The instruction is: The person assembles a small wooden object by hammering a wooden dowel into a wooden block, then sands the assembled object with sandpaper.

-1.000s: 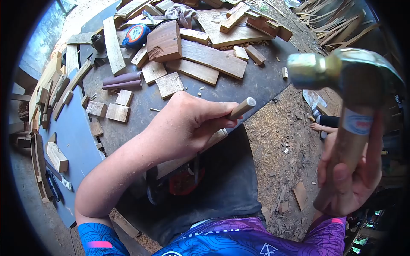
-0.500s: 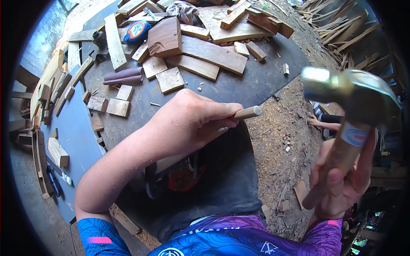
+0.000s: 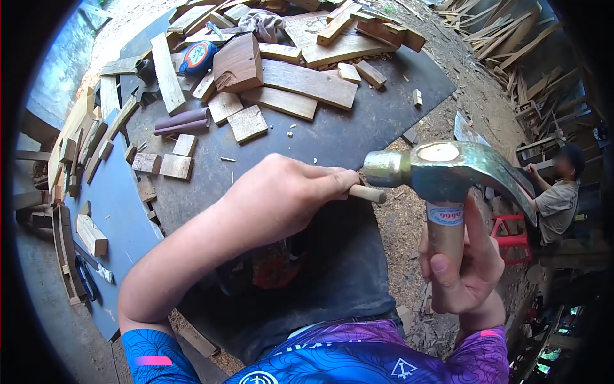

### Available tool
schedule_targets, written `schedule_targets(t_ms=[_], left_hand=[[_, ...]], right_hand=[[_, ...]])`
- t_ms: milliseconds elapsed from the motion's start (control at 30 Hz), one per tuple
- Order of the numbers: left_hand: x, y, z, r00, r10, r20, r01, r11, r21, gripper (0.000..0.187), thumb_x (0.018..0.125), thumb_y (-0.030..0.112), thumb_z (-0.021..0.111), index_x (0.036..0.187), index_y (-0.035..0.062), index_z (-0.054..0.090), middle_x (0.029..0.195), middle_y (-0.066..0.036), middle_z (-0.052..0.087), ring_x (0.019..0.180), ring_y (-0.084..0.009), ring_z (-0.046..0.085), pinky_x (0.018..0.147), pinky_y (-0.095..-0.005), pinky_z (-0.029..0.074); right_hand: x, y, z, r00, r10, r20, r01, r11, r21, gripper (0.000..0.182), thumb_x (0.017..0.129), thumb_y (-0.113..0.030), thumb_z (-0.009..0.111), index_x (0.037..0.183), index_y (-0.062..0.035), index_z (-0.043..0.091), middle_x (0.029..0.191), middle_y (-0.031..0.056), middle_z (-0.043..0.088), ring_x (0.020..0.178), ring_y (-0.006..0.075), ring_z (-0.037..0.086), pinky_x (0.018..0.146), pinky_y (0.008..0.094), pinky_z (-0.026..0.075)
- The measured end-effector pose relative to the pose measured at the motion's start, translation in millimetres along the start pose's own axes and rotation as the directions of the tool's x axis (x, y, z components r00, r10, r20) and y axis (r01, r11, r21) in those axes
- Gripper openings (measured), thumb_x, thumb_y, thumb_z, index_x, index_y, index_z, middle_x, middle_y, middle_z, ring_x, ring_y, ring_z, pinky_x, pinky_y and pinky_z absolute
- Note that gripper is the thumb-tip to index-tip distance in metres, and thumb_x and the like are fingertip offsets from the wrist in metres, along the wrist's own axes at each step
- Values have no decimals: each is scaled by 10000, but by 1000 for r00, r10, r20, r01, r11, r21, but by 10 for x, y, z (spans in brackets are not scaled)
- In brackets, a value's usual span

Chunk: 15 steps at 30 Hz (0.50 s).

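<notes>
My left hand (image 3: 291,192) is closed around a short round wooden rod (image 3: 368,194). Its blunt end sticks out past the thumb and fingers; the rest is hidden in the hand. On the right, my right hand (image 3: 470,269) grips the wooden handle of a claw hammer (image 3: 441,169) just below the head. The hammer's striking face points left, close above the rod's end, and its claw curves away to the right. Beneath my left forearm, a red-orange object (image 3: 278,272) sits in shadow, partly covered.
A dark tabletop (image 3: 211,144) bears wood blocks, boards, a blue-and-orange tape measure (image 3: 199,57) and rolled sandpaper (image 3: 182,121). Another blue-grey surface (image 3: 128,237) lies left. At right are a seated person (image 3: 556,192), a red stool (image 3: 510,240) and piled wood strips (image 3: 511,48).
The hammer has swung left and slightly down, bringing its face near the rod's end. My left hand keeps the rod, now tipped slightly downward. The view has shifted right, showing the seated person.
</notes>
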<state>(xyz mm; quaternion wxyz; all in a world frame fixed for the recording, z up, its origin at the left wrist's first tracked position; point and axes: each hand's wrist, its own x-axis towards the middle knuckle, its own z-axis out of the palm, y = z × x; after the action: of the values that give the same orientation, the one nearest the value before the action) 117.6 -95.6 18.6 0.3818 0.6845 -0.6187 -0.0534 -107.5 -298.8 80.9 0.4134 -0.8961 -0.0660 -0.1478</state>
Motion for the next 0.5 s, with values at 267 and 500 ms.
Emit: schedule_targets(t_ms=[267, 500], left_hand=[[-35, 67, 4, 971, 184, 153, -222, 933, 285, 326, 857, 132, 674, 1179, 83, 700, 1134, -86, 746, 979, -278, 749, 847, -367, 625], [-22, -218, -110, 924, -345, -168, 199, 806, -558, 213, 1011, -2, 617, 1216, -29, 663, 1036, -111, 757, 1010, -185, 739, 894, -335, 599]], right_hand=[[-268, 19, 300, 952, 267, -149, -165, 859, 484, 773, 1009, -36, 580, 1653, -42, 153, 973, 156, 652, 689, 119, 603, 578, 253, 527], [-239, 48, 349, 842, 456, -287, -198, 757, 622, 794, 1026, -125, 584, 1666, -97, 114, 964, 165, 620, 661, 141, 589, 577, 266, 542]])
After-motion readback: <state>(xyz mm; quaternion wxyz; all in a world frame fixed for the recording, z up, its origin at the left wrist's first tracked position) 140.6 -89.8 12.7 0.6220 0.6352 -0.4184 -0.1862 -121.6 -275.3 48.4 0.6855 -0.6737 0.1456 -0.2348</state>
